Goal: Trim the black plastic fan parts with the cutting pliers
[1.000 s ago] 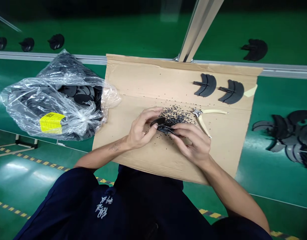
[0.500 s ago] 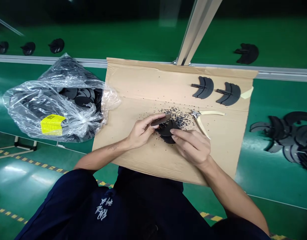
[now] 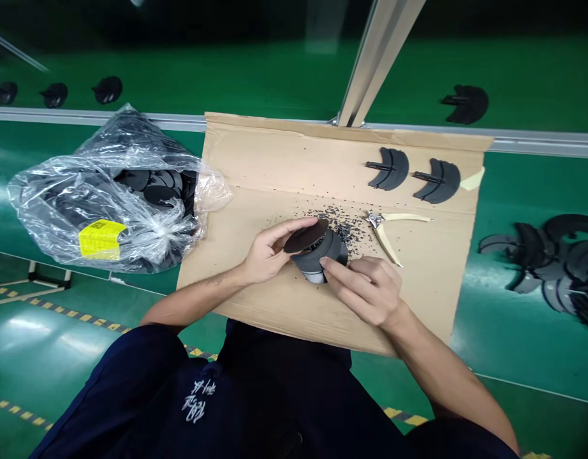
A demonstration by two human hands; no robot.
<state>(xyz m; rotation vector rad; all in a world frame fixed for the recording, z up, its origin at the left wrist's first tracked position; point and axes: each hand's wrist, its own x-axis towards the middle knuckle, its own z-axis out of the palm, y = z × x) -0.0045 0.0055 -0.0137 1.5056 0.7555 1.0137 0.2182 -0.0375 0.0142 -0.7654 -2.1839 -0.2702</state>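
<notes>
Above the cardboard sheet (image 3: 256,306), my left hand (image 3: 270,252) is closed on a dark round disc (image 3: 306,236), thumb below and fingers along its far edge. My right hand (image 3: 368,287) pinches a black curved plastic part (image 3: 330,252) by its near right side. Disc and curved part are close together and overlap in view; whether they are joined I cannot tell. Behind them black plastic crumbs (image 3: 344,223) lie scattered. Cutting pliers with cream handles (image 3: 382,233) rest, jaws spread, just beyond my right hand.
Two curved black parts (image 3: 389,169) lie at the cardboard's far right. On the left stands a clear plastic bag (image 3: 59,223) of black discs with a yellow label. A pile of black parts (image 3: 557,255) is at the right. A metal post (image 3: 375,64) rises behind.
The disc and curved part have been tilted, so the disc's broad face and the part's light-catching lower rim now show. My right hand has shifted slightly nearer and left.
</notes>
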